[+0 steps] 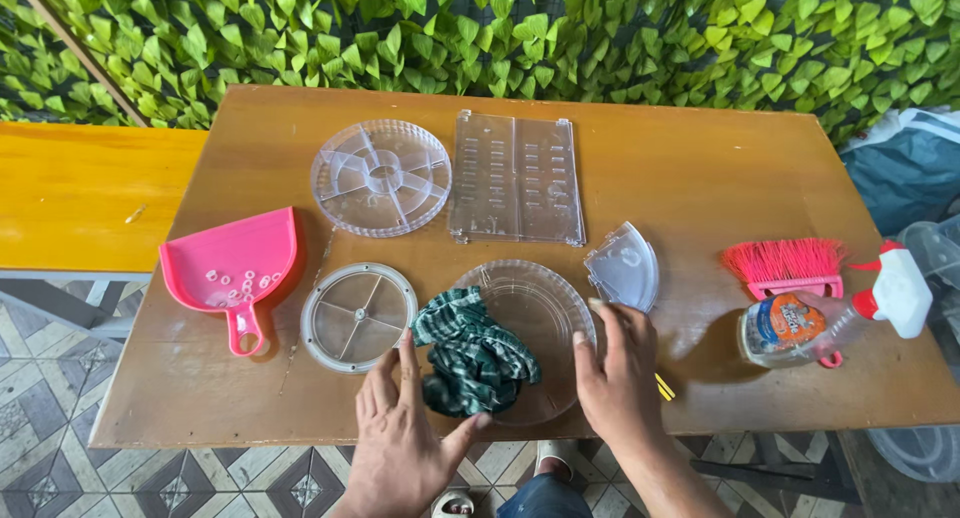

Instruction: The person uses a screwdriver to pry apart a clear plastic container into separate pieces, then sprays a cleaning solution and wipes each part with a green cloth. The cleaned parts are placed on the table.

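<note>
fingers of the left hand are spread flat and pressed on the near-left edge of a crumpled green checked cloth; nothing is gripped. the cloth is bunched on a clear round plastic tray at the near edge of the wooden table, just right of and beyond those fingers, its length running away from the body. the right hand is laid open on the tray's right rim, the cloth to its left. the left hand is nearer.
</note>
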